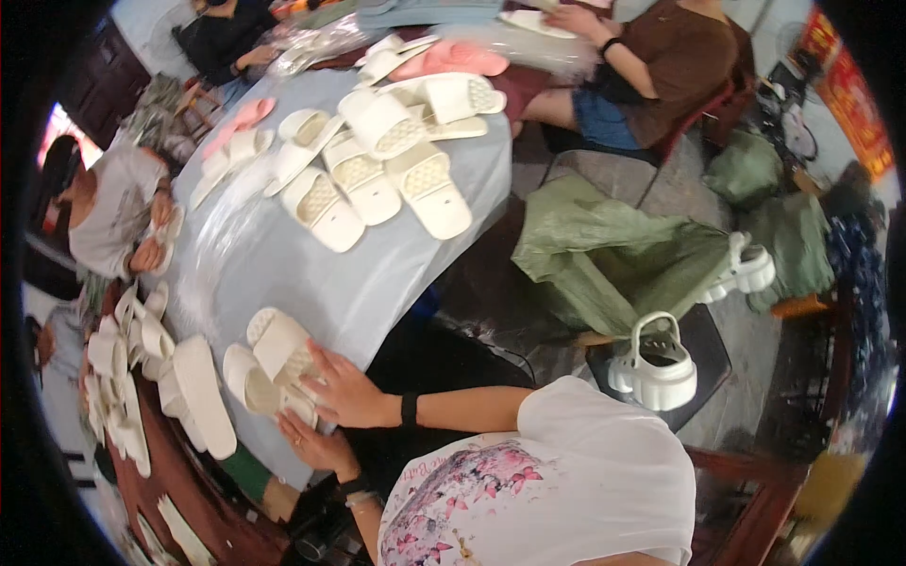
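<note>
A pair of cream slide slippers [253, 379] lies side by side at the near edge of the cloth-covered table [311, 274]. My right hand [347, 385], a black band at its wrist, rests over one slipper's footbed with its fingers spread. Lower down, my left hand [319, 447] grips the heel end of the pair with its fingertips; parts of its fingers are hidden. Farther across the cloth lie several more cream slippers [377, 193], overlapping in a cluster.
Pink slippers [453, 58] lie at the table's far side. More cream slippers [203, 396] crowd a brown surface on the left. A co-worker [118, 208] handles a slipper; others sit beyond. A green sack [604, 245] and white clogs [656, 373] stand at the right.
</note>
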The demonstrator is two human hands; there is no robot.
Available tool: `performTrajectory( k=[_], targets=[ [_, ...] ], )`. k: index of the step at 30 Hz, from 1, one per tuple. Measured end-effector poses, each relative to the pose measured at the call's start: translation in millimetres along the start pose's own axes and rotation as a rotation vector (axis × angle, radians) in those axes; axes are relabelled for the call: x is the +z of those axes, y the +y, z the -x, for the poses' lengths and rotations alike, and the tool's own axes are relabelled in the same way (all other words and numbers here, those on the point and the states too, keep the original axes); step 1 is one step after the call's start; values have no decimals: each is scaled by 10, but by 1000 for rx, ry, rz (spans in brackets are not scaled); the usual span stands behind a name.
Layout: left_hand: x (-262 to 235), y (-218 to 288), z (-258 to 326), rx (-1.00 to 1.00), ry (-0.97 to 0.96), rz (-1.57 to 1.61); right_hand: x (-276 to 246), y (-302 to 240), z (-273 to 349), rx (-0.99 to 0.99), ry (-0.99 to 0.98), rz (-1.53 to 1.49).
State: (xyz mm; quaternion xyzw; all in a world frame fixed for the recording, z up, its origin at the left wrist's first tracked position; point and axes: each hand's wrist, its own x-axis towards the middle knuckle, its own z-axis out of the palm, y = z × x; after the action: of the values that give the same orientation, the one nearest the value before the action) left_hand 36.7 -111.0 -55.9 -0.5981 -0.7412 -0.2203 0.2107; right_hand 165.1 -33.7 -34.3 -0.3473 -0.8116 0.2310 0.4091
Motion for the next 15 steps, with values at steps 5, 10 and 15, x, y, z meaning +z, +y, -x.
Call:
performTrajectory(
  k=[5,10,15],
  targets=[
    [-56,95,-13,-8,23,-23,4,-20,-23,-54,42,62],
    [-47,121,-42,-82,-113,27,-98,367,-303,-164,-159,-101],
    [-277,52,-311,-211,-451,132,-276,656,-688,-213,-360,-179]
  ],
)
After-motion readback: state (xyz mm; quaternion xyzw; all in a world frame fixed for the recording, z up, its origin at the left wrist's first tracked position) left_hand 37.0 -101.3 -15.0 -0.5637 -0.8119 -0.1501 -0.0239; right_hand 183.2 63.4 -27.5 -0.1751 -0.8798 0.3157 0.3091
